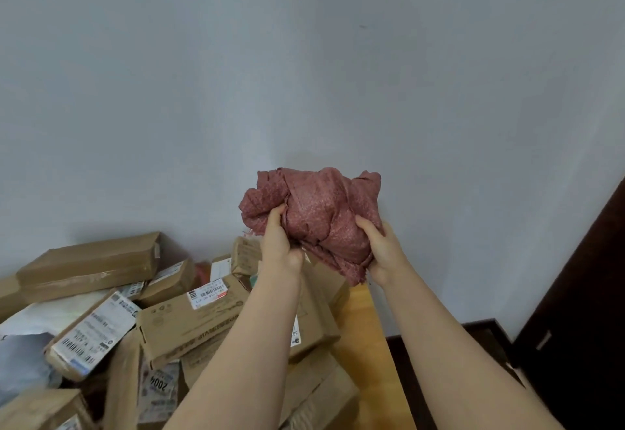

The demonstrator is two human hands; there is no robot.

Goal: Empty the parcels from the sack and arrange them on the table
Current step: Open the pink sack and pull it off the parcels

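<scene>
Gripping the emptied-looking pinkish-red woven sack (318, 216) in left hand (280, 243) and right hand (380, 247), next probably dropping it aside and arranging heaped brown cardboard parcels (189, 321).

— What covers the arms?
— Bare skin. The left hand (282, 243) and the right hand (379, 248) are bare, and back from each grip the left forearm (243, 345) and right forearm (449, 345) are uncovered down to the picture's lower edge.
— And the nails?
— Too small and blurred to tell.
</scene>
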